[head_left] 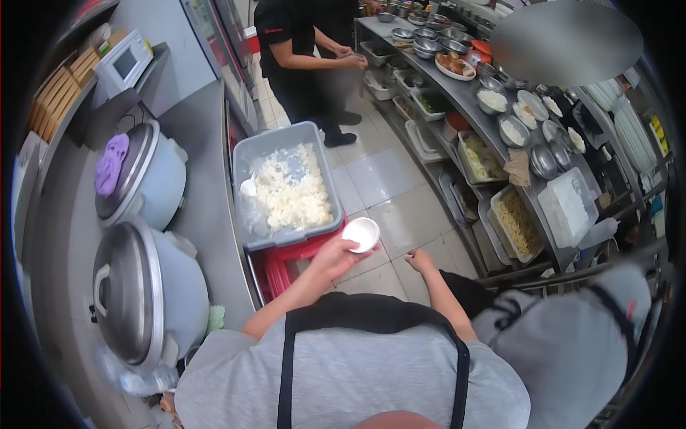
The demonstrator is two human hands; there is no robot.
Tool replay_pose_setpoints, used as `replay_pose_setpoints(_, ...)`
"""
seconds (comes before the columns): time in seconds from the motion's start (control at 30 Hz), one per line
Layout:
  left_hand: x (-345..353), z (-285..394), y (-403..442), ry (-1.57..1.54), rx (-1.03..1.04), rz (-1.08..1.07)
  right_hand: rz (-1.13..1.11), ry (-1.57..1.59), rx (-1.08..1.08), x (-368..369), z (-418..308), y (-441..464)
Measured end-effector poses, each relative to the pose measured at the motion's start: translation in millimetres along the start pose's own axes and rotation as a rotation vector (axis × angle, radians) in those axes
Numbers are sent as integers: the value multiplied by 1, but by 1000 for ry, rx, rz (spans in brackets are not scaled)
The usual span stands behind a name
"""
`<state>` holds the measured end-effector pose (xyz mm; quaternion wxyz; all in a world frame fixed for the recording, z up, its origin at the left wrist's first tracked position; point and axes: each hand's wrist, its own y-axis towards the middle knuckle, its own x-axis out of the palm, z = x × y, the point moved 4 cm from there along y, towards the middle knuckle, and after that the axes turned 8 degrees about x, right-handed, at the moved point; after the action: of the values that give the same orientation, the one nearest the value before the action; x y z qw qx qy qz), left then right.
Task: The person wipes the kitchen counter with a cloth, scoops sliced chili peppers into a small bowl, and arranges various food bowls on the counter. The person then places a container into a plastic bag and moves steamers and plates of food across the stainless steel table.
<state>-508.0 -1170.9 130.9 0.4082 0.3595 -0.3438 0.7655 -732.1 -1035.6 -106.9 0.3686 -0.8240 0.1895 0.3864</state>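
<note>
My left hand point(338, 259) grips a small white bowl point(361, 235) by its near side, thumb at the rim. The bowl's inside looks white; whether anything lies in it I cannot make out. Just beyond and to the left is a grey plastic tub point(325, 168) of white rice point(289, 193). A white scoop-like thing point(248, 187) and crumpled clear plastic lie along the tub's left side. My right hand point(420, 260) hangs over the tiled floor to the right of the bowl, its fingers loosely bent and apart, seemingly holding nothing.
Two large lidded pots point(175, 286) stand on the left counter point(221, 214). Red plastic point(282, 275) supports the tub. Bowls and food trays fill the steel shelves point(457, 93) on the right. A co-worker in black point(296, 64) stands ahead; a person in grey point(564, 343) is close on my right.
</note>
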Motion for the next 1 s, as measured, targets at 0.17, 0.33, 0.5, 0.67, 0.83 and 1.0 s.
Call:
replay_pose_setpoints(0.17,-67,90,32,-100,276,259,-122,-74,-55,-28,-15,18)
replay_pose_setpoints(0.33,-122,149,64,-163,435,428,-136,9,-154,-51,-35,79)
replay_pose_setpoints(0.5,-103,165,145,-304,349,456,-102,42,-199,-113,-84,139)
replay_pose_setpoints(0.67,-49,170,237,-93,333,269,-125,10,-314,-167,-118,221)
replay_pose_setpoints(0.83,-71,139,307,-293,372,468,-198,-173,-468,-204,-125,325)
replay_pose_setpoints(1.0,-108,152,282,-282,530,617,-241,-65,-683,-259,-240,390)
